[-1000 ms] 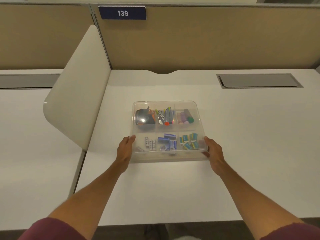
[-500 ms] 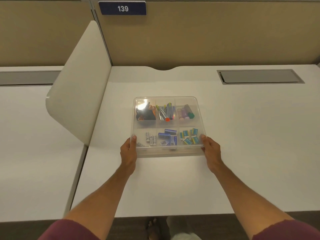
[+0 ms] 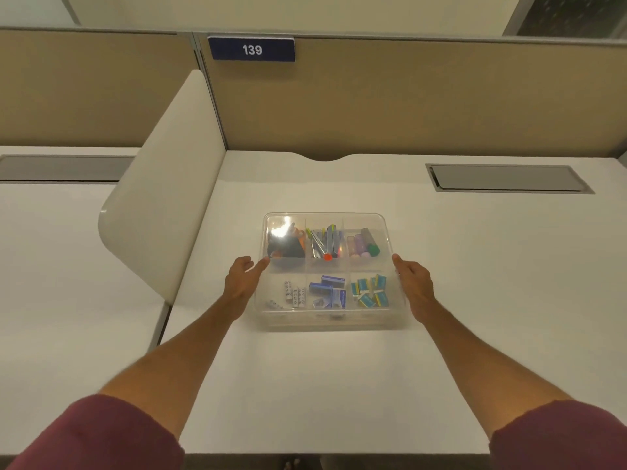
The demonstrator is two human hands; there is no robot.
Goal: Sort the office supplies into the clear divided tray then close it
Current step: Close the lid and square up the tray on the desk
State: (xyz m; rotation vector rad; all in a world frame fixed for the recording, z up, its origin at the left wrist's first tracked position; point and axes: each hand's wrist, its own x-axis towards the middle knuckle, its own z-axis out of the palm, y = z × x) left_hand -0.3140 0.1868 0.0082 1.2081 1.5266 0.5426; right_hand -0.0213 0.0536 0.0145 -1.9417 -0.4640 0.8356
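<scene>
The clear divided tray (image 3: 325,321) sits on the white desk with its clear lid on; glare shows on the far left corner. Its far compartments hold black and orange items (image 3: 285,247), pens (image 3: 325,242) and purple and green sticks (image 3: 363,247). The near ones hold small white pieces (image 3: 294,296), blue boxes (image 3: 328,291) and teal and yellow packets (image 3: 369,293). My left hand (image 3: 241,279) is beside the tray's left wall, fingers apart, thumb tip at the rim. My right hand (image 3: 413,283) lies flat along the right wall, fingertips touching the rim.
A curved white divider panel (image 3: 159,205) stands left of the tray. A grey cable flap (image 3: 509,178) is set into the desk at the back right. A tan partition with a blue "139" sign (image 3: 251,49) closes the back. The desk's front edge runs along the bottom.
Both hands have left the tray's near corners and slid forward along its sides to about mid-length. The left hand's fingers have spread apart. The tray stays in place.
</scene>
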